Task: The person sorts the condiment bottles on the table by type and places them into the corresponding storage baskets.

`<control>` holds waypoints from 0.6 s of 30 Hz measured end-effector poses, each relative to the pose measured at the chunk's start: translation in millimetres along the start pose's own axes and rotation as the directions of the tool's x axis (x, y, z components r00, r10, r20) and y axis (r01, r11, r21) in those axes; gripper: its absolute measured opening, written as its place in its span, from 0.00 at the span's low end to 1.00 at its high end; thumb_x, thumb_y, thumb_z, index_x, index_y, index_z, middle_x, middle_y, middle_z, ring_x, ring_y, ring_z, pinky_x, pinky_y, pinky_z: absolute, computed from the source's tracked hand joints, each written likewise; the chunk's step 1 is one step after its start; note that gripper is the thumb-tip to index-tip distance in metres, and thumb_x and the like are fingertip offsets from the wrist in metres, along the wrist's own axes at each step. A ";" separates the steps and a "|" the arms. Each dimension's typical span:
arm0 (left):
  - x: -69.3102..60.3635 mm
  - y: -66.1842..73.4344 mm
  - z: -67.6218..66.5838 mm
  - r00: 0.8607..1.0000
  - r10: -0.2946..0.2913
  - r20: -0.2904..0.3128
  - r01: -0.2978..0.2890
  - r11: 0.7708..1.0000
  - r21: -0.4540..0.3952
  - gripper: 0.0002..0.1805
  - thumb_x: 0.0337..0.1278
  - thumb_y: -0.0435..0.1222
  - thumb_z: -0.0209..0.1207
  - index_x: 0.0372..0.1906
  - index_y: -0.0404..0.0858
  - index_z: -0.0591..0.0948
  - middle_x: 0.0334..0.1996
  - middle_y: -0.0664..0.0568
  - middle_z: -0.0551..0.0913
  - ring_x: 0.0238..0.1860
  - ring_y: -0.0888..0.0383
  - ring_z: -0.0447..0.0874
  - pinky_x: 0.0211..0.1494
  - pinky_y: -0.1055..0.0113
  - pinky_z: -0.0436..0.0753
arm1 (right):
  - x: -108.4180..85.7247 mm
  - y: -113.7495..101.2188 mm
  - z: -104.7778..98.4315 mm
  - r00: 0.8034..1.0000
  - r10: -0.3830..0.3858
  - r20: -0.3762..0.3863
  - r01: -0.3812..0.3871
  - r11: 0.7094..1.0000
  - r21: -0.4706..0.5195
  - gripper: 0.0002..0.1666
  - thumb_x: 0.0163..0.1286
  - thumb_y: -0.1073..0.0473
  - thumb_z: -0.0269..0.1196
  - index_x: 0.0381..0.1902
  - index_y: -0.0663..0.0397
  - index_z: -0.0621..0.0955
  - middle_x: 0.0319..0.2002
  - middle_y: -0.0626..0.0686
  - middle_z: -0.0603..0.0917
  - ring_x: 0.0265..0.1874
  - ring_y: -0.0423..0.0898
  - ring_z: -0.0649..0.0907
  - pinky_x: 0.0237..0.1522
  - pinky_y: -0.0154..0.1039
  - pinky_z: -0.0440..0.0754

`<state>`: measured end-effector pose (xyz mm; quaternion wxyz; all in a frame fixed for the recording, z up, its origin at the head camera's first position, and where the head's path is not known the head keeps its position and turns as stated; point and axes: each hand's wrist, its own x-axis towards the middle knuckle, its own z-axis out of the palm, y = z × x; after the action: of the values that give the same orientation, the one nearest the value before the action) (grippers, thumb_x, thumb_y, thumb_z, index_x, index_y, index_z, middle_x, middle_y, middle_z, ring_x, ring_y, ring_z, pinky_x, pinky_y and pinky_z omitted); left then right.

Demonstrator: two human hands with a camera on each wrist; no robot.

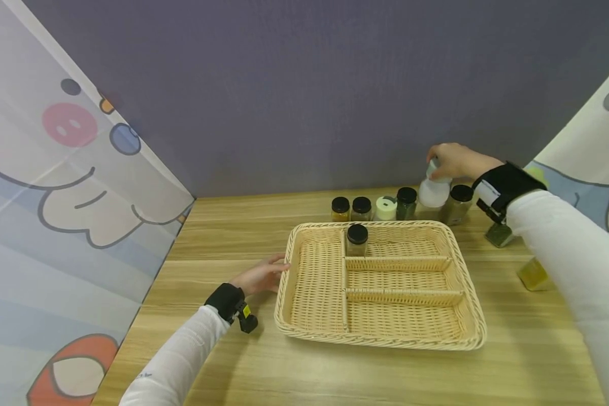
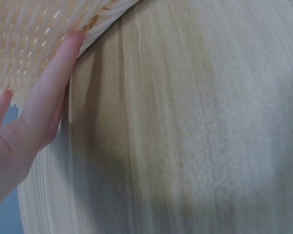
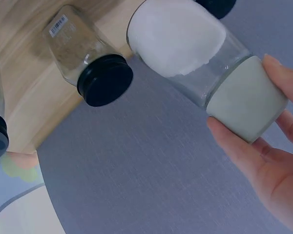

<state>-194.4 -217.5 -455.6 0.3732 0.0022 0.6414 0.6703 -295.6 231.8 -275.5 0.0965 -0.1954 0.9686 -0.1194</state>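
My right hand (image 1: 451, 160) pinches the pale grey-green lid of a clear glass jar (image 3: 178, 39) filled with white grains, at the back right of the table. In the right wrist view, fingers and thumb are on opposite sides of that lid. My left hand (image 1: 257, 277) is at the left side of a divided wicker basket (image 1: 413, 341); its fairly straight fingers touch the outer wall just below the rim, as the left wrist view shows. A black-lidded jar (image 1: 357, 241) stands in the basket's back right compartment, against the divider.
Along the back stand two black-lidded jars (image 1: 340, 208), a cream-lidded jar (image 1: 385, 208) and a dark green one (image 1: 406, 204). A brown spice jar (image 3: 78, 44) is right of the white one. Green (image 1: 498, 235) and yellow (image 1: 534, 276) jars sit near my right forearm.
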 end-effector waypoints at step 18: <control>-5.6 8.5 6.1 0.999 0.012 0.046 -0.014 0.999 0.048 0.32 0.64 0.38 0.44 0.67 0.38 0.43 0.60 0.34 0.62 0.53 0.47 0.70 0.51 0.47 0.72 | 0.1 -11.5 -22.3 0.999 0.001 0.035 0.001 0.998 -0.062 0.23 0.57 0.63 0.59 0.46 0.75 0.68 0.43 0.73 0.70 0.39 0.64 0.72 0.34 0.52 0.74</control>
<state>-191.7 -214.2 -444.6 0.3832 0.0309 0.6486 0.6569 -296.8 225.8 -251.2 0.1073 -0.2005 0.9700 -0.0859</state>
